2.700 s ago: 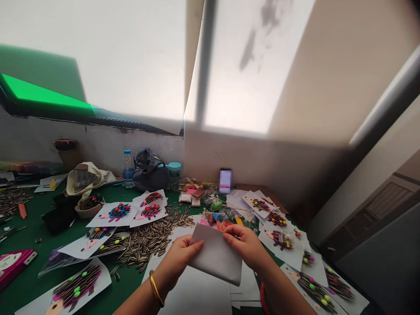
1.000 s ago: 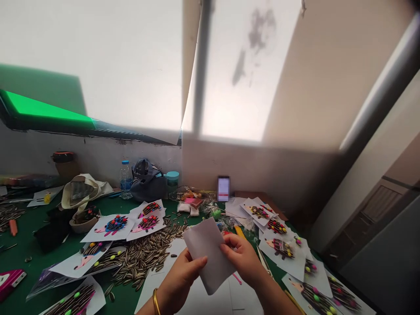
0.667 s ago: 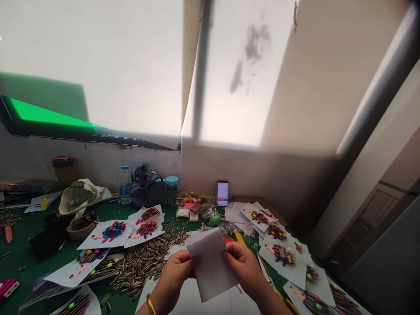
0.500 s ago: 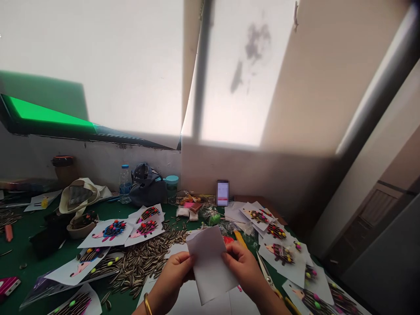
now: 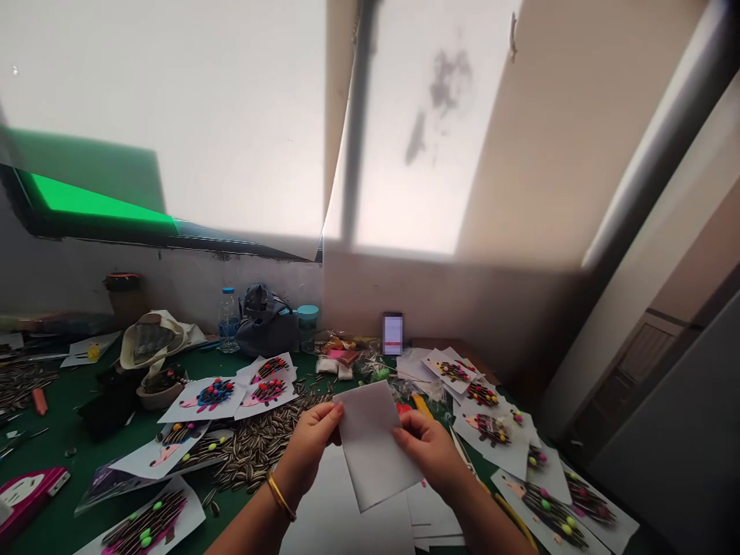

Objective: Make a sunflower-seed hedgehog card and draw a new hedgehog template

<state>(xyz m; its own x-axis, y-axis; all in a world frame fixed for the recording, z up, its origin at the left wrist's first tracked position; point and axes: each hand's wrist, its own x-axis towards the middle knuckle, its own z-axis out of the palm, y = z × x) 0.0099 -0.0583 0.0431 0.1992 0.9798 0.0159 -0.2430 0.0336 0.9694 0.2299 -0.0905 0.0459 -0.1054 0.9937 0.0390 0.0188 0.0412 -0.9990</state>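
Between my two hands a folded sheet of white paper (image 5: 378,447) is held up over the table. My left hand (image 5: 312,435) pinches its upper left corner between thumb and fingers; a gold bracelet circles that wrist. On the right edge, my right hand (image 5: 431,447) grips the paper, thumb in front. Beneath lie more white sheets (image 5: 329,505) on the green tabletop. A heap of striped sunflower seeds (image 5: 260,447) is just left of my left hand. Scissors (image 5: 461,447), partly hidden, lie beside my right hand.
Hedgehog pictures made with seeds (image 5: 216,391) lie at the left, and more hedgehog cards (image 5: 491,432) overlap at the right. Along the back stand a water bottle (image 5: 229,324), a dark bag (image 5: 266,327), a teal-lidded jar (image 5: 307,317) and a phone (image 5: 392,334). A pink power strip (image 5: 35,497) sits front left.
My left hand has moved up the paper's left side to its upper corner. The paper's top, folded over before, now looks flat. The view has shifted slightly left.
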